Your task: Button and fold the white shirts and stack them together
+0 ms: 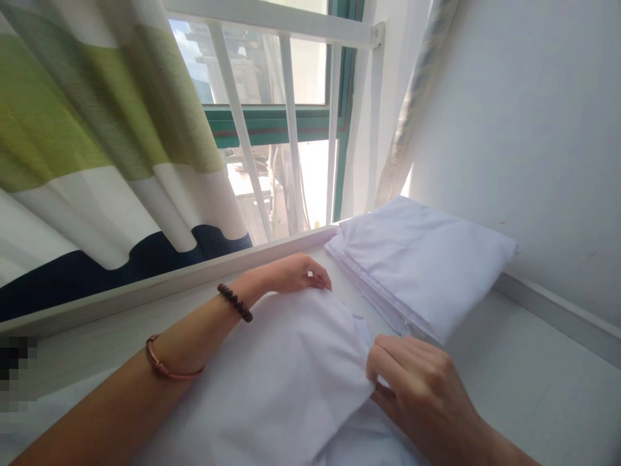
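Note:
A white cloth [291, 362] lies spread and lightly creased across the near middle. At its far corner my left hand [301, 273] pinches the edge between thumb and fingers; a beaded bracelet and a copper-coloured bangle circle that arm. My right hand [417, 375] has its fingers closed on the cloth's right corner. Beyond my hands, a folded stack of white cloth [427, 252] rests near the corner by the wall, with its layered edges facing left. More white fabric shows beneath the cloth at the bottom.
A green, white and navy curtain [107, 129] hangs at the left. White railing bars [291, 129] stand before a green-framed window. A raised ledge [160, 285] runs along the far side of the pale surface [543, 375], and a white wall [533, 129] rises at the right.

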Demonstrator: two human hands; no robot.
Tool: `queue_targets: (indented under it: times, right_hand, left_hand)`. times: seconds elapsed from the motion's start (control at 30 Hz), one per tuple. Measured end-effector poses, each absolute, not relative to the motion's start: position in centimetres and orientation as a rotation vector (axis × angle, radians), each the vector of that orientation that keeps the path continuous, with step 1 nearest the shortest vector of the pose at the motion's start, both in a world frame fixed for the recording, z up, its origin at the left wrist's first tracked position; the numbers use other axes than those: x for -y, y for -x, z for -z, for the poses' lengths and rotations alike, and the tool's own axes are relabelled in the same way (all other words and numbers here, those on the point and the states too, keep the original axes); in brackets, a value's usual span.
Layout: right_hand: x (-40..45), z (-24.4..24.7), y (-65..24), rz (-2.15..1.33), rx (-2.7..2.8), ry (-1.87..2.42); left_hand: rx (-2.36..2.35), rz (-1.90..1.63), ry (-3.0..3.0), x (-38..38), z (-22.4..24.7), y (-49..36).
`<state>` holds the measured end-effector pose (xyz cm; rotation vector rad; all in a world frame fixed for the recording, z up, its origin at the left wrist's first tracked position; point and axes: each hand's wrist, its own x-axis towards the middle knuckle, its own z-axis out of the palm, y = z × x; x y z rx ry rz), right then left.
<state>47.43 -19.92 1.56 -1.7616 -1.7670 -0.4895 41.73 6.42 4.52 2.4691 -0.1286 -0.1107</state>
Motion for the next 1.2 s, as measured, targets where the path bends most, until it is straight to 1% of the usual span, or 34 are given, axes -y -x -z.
queue_targets:
  times: [0.07, 0.17, 0.27, 0.4, 0.63, 0.77, 0.87, 1.07, 1.13, 1.2]
  right_hand:
    - [19.9, -1.4, -47.3, 0.419, 1.76, 1.776]
    - [20.0, -1.2, -47.2, 0.174, 1.794, 1.825]
    - [20.2, -1.0, -47.2, 0.054, 1.76, 1.867]
    - [20.2, -1.2, -47.3, 0.122, 1.741, 1.922]
    - [20.6, -1.8, -47.8, 0.353, 1.886, 1.931]
    - [20.6, -1.7, -48.0, 0.228, 1.934, 1.996]
    - [20.9, -2.2, -48.1, 0.108, 1.976, 1.935]
    - [21.3, -3.8, -47.6, 0.061, 2.031, 1.656]
    - [21.3, -3.7, -47.6, 0.037, 2.003, 1.664]
    - [21.3, -3.3, -47.7, 0.003, 1.998, 1.714]
  left_hand:
    - [0.12, 0.091, -2.47, -6.4, -4.5, -41.7]
    - [0.067, 0.071, -2.475, -6.3, -4.6, -41.5]
    - [0.003, 0.145, -2.451, -6.2, -5.2, -41.2]
    - [-0.058, 0.276, -2.458, -6.0, -5.6, -41.2]
    - [0.003, 0.165, -2.428, -6.4, -4.4, -42.0]
    - [-0.013, 0.137, -2.463, -6.4, -4.0, -42.2]
    - [-0.039, 0.076, -2.525, -5.4, -4.2, -42.2]
    - [-0.163, -0.334, -2.946, -0.6, -4.9, -39.7]
    - [-0.185, -0.333, -2.99, 0.7, -4.6, -38.2]
    - [-0.105, -0.275, -2.978, 1.2, -3.8, -36.7]
